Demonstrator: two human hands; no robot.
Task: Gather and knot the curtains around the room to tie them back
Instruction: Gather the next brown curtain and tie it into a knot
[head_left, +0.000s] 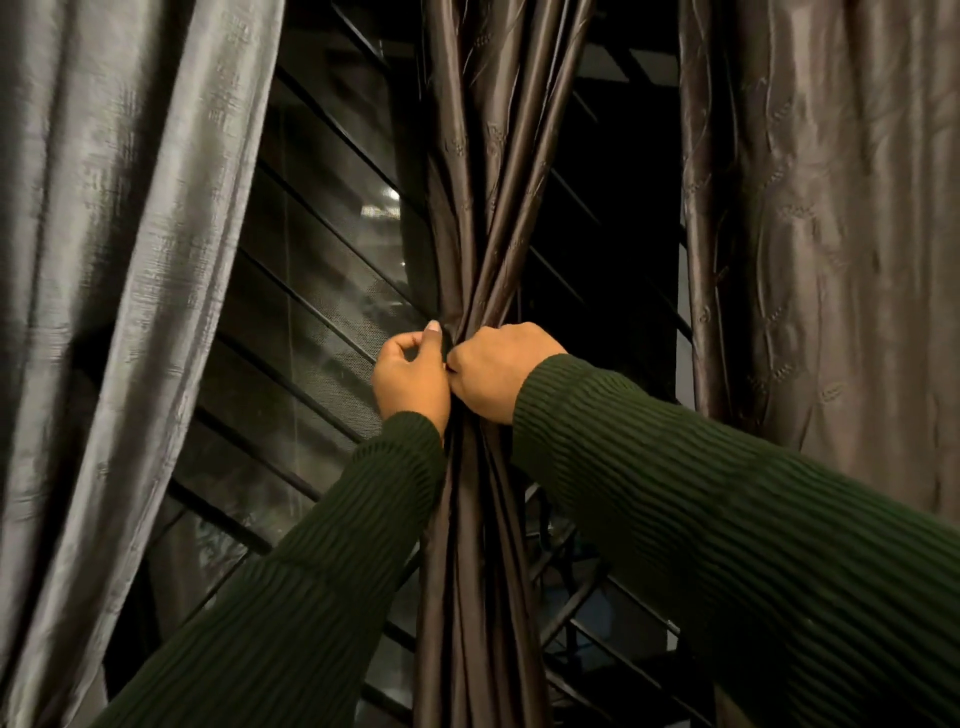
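Where the folds narrow: the gathered brown curtain (483, 208) hangs in the middle of the view, pinched to a tight waist level with both hands and fanning out above and below it.
Left hand (410, 374): pressed against the left edge of the gathered curtain at the waist, fingers curled inward and the thumb lying up along the fabric; it appears to pinch the folds, though the contact itself is hidden between the two hands.
Right hand (493, 371): touching the left hand, on the right side of the waist, knuckles toward the camera, fingers wrapped tightly round the bundled fabric.
Sleeves: a dark green ribbed sleeve (727, 509) covers each forearm; both arms rise from the lower edge of the view to meet at the gathered curtain.
Grey curtain (114, 312): well to the left of the gathered curtain, hanging loose, its inner edge sweeping down and away to the left.
Second brown curtain (831, 234): to the right of the gathered curtain, hanging loose and ungathered, its inner edge running nearly straight down.
Window louvres (322, 291): behind the gathered curtain, dark slanted slats with glass showing in the gap on its left.
Open room: a wide gap lies between the gathered curtain and the grey curtain; a narrower dark gap separates it from the second brown curtain.
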